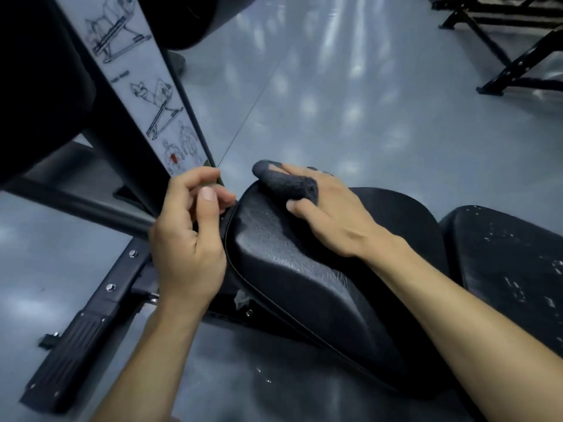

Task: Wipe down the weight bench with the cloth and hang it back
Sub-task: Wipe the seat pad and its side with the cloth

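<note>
1. The right hand [323, 205] pressed a dark cloth [286, 181] onto the far end of the black bench seat [298, 269], fingers closed around it
2. The left hand [189, 239] sat at the seat's left edge, fingers curled, seemingly holding nothing
3. A white instruction label [137, 83] ran along the frame, far left

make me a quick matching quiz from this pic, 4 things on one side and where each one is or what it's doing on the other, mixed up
Things:
1. cloth
2. left hand
3. instruction sticker
4. back pad

Places or states:
A. flaking surface, at the right edge
B. bunched under the right hand on the seat pad
C. on the slanted frame post, with line drawings
D. at the seat pad's front edge, fingers curled

Pairs: 1-B, 2-D, 3-C, 4-A
</note>
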`<state>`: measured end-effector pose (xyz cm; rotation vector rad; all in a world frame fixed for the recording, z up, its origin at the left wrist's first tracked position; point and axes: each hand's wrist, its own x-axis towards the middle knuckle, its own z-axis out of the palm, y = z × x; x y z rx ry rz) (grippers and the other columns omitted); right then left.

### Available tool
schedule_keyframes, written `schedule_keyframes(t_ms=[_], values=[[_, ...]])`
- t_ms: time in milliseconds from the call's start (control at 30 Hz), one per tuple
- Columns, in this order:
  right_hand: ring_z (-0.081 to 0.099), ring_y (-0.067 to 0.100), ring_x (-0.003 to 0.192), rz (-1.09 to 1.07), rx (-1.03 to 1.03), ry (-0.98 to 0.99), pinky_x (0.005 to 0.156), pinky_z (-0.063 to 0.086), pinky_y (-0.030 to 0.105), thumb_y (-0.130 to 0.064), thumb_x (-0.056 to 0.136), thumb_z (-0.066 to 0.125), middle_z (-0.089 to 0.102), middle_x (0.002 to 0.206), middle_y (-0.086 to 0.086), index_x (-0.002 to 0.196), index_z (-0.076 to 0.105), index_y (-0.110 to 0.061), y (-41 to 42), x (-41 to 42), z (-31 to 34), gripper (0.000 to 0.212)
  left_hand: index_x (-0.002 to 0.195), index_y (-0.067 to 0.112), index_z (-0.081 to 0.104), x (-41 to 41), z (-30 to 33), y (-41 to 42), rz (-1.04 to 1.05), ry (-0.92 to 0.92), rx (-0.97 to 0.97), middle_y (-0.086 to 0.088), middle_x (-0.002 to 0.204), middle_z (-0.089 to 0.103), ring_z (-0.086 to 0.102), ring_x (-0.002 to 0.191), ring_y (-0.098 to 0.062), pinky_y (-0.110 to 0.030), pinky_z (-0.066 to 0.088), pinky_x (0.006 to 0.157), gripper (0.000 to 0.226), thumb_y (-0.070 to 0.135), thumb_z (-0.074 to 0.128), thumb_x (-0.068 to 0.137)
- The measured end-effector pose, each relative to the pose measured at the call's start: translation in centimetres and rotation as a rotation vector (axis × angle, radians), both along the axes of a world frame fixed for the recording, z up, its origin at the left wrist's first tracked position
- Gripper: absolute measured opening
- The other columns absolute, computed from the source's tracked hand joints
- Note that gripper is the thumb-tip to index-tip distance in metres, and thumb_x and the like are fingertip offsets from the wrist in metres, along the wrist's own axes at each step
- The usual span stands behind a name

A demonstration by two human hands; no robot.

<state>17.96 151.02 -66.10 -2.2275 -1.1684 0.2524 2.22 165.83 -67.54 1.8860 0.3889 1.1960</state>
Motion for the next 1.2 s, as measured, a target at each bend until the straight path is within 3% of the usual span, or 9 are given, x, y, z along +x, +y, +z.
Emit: schedule_keyframes(t_ms=[167, 400, 567, 633, 733, 833, 1000, 1100, 1200], values=[[0.010, -0.003, 0.154, 0.042, 0.019, 0.003, 0.128, 0.008, 0.036, -0.040, 0.089, 0.047, 0.020, 0.166, -0.022, 0.157, 0.032, -0.041, -5.2, -2.9, 0.0, 0.069, 0.118, 0.027, 0.060, -0.5, -0.6, -0.6, 0.047, 0.054, -0.055, 0.007, 0.091, 0.072, 0.074, 0.088, -0.017, -0.047, 0.060, 0.079, 0.021, 0.025, 0.042, 0.107], [0.008, -0.003, 0.153, -0.143, 0.004, -0.033, 0.127, 0.008, 0.035, -0.043, 0.088, 0.045, 0.021, 0.165, -0.023, 0.154, 0.034, -0.047, -5.8, -6.3, 0.0, 0.066, 0.117, 0.032, 0.060, -3.4, 0.2, -0.5, -0.052, 0.193, 0.000, 0.016, 0.096, 0.073, 0.072, 0.094, -0.006, -0.038, 0.059, 0.081, 0.024, 0.038, 0.039, 0.106], [0.010, -0.009, 0.150, 0.009, 0.031, -0.065, 0.119, 0.002, 0.012, -0.051, 0.084, 0.042, 0.024, 0.161, -0.029, 0.150, 0.041, -0.051, -1.8, -9.5, 0.5, 0.065, 0.112, 0.034, 0.061, -7.6, 0.3, 1.1, -0.067, 0.247, 0.053, 0.018, 0.090, 0.070, 0.072, 0.080, -0.002, -0.022, 0.057, 0.070, 0.021, 0.038, 0.042, 0.105], [0.019, -0.001, 0.151, 0.016, 0.027, -0.077, 0.123, 0.012, 0.022, -0.048, 0.085, 0.042, 0.033, 0.161, -0.021, 0.149, 0.046, -0.043, 0.5, -8.5, 1.0, 0.065, 0.109, 0.036, 0.060, -8.6, 0.3, 1.7, -0.033, 0.303, 0.034, 0.021, 0.090, 0.070, 0.071, 0.076, -0.003, -0.016, 0.053, 0.067, 0.017, 0.036, 0.043, 0.106], [0.053, 0.029, 0.126, -0.102, -0.072, -0.141, 0.096, 0.042, 0.039, -0.047, 0.087, 0.040, 0.064, 0.132, 0.008, 0.123, 0.065, -0.019, 5.6, -5.5, 2.2, 0.052, 0.108, 0.037, 0.060, -9.6, 0.3, 2.7, -0.005, 0.390, 0.004, 0.019, 0.086, 0.070, 0.068, 0.080, -0.005, -0.029, 0.055, 0.072, 0.017, 0.033, 0.044, 0.106], [0.056, 0.036, 0.089, -0.169, -0.315, -0.173, 0.075, 0.041, 0.039, -0.056, 0.087, 0.035, 0.063, 0.098, 0.019, 0.086, 0.057, -0.009, 9.9, -2.6, 2.8, 0.052, 0.109, 0.037, 0.061, -10.0, 0.5, 3.6, -0.003, 0.440, -0.007, 0.016, 0.085, 0.071, 0.068, 0.083, -0.004, -0.037, 0.056, 0.076, 0.018, 0.033, 0.044, 0.105], [0.049, 0.034, 0.080, -0.075, -0.435, -0.376, 0.072, 0.035, 0.037, -0.052, 0.087, 0.034, 0.051, 0.085, 0.018, 0.071, 0.047, -0.010, 10.7, -3.2, 3.3, 0.047, 0.109, 0.039, 0.061, -10.9, 0.9, 5.0, 0.016, 0.410, -0.100, 0.016, 0.084, 0.072, 0.068, 0.081, -0.002, -0.029, 0.053, 0.073, 0.018, 0.033, 0.044, 0.105], [0.056, 0.036, 0.084, 0.102, -0.327, -0.648, 0.080, 0.041, 0.040, -0.052, 0.082, 0.031, 0.059, 0.079, 0.014, 0.070, 0.055, -0.011, 9.5, -6.5, 2.3, 0.049, 0.109, 0.038, 0.061, -10.5, 1.1, 4.9, 0.025, 0.378, -0.101, 0.017, 0.082, 0.071, 0.067, 0.080, -0.003, -0.023, 0.049, 0.068, 0.018, 0.032, 0.044, 0.105], [0.054, 0.028, 0.082, 0.272, -0.194, -0.663, 0.091, 0.042, 0.041, -0.044, 0.083, 0.038, 0.057, 0.073, 0.005, 0.065, 0.045, -0.017, 8.4, -8.1, 1.8, 0.033, 0.108, 0.039, 0.059, -9.4, 1.2, 4.7, 0.032, 0.386, -0.098, 0.016, 0.081, 0.071, 0.067, 0.079, -0.004, -0.024, 0.050, 0.068, 0.020, 0.029, 0.042, 0.105]])
